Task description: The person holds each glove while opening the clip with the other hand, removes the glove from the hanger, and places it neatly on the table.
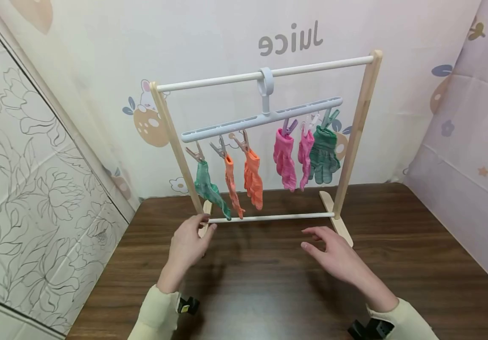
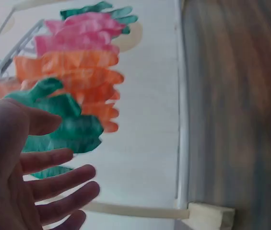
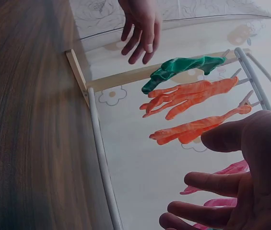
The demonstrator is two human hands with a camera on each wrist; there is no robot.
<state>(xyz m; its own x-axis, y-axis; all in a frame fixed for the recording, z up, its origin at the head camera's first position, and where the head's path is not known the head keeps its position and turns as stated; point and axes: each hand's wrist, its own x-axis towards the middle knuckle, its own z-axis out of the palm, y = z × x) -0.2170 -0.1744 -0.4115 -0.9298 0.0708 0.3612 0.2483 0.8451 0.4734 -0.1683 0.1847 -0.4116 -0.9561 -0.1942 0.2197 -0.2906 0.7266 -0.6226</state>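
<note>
A light-blue hanger (image 1: 227,126) hangs from the top bar of a wooden rack (image 1: 356,127). Small clothespins hold knitted gloves along it: a green glove (image 1: 211,189) at the left end, two orange gloves (image 1: 253,179), two pink gloves (image 1: 284,160), and another green glove (image 1: 324,155) at the right end. My left hand (image 1: 189,242) is in front of the rack's left foot, fingers loosely extended and holding nothing; in the right wrist view that left hand (image 3: 142,26) appears apart from the rack. My right hand (image 1: 333,252) hovers before the right foot, its relaxed fingers gripping nothing.
The rack stands on a dark wooden table (image 1: 261,288), with a white lower bar (image 1: 269,217) joining its feet. Behind it hangs a printed curtain (image 1: 210,38). A flower-patterned panel (image 1: 27,198) borders the table's left side.
</note>
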